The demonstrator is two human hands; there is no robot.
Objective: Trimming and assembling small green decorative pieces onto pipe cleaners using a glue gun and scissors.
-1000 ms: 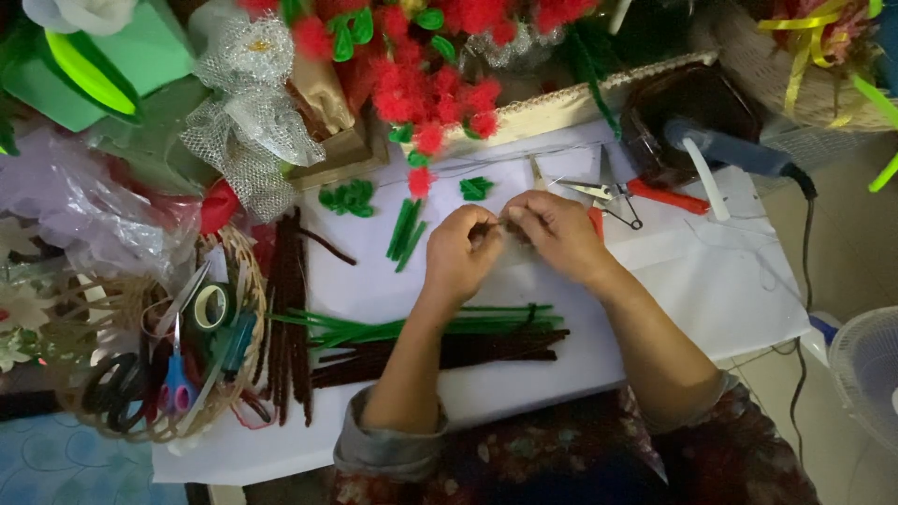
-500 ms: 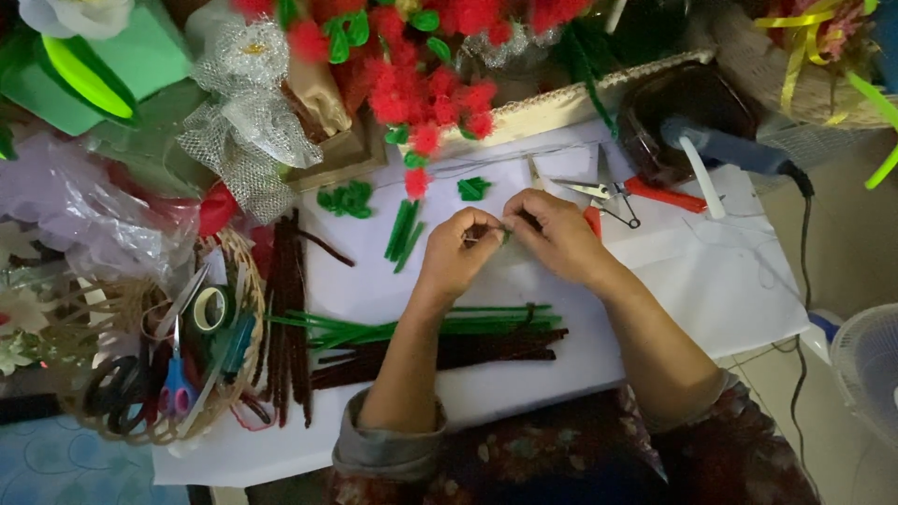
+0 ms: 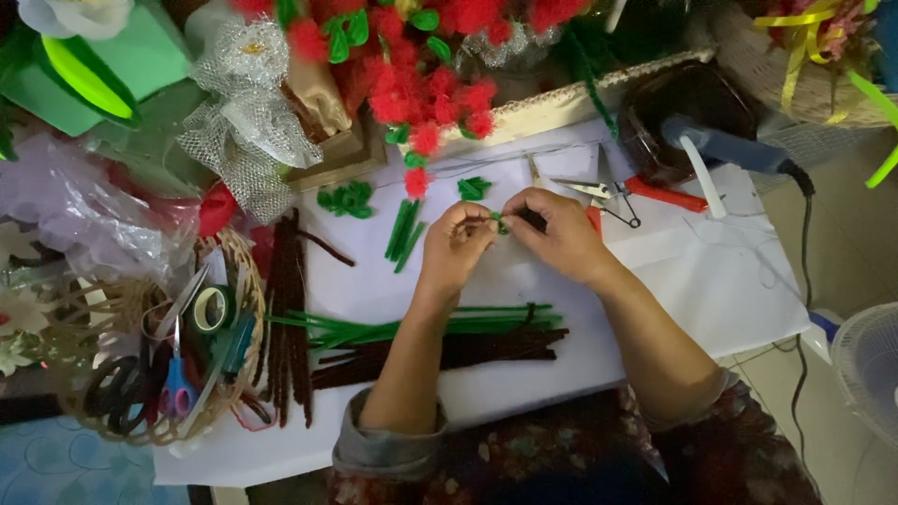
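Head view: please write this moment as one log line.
left hand + right hand: pinch small green piece | above white sheet | green stems nearby

Worktop cover (image 3: 711, 281): white paper, matt, smooth.
Green stems (image 3: 402, 327): fuzzy chenille wire, matt.
Brown stems (image 3: 288, 318): same fuzzy pile.
Basket (image 3: 245, 281): woven wicker, rough.
Mesh bow (image 3: 245, 112): silvery net, stiff.
Pliers (image 3: 599, 192): bare metal, glossy.

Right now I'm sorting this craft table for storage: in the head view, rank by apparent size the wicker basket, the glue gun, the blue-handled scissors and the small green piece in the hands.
1. Wicker basket
2. Glue gun
3. Blue-handled scissors, partly buried in the basket, so unsure against the gun
4. Small green piece, pinched between the left hand and right hand
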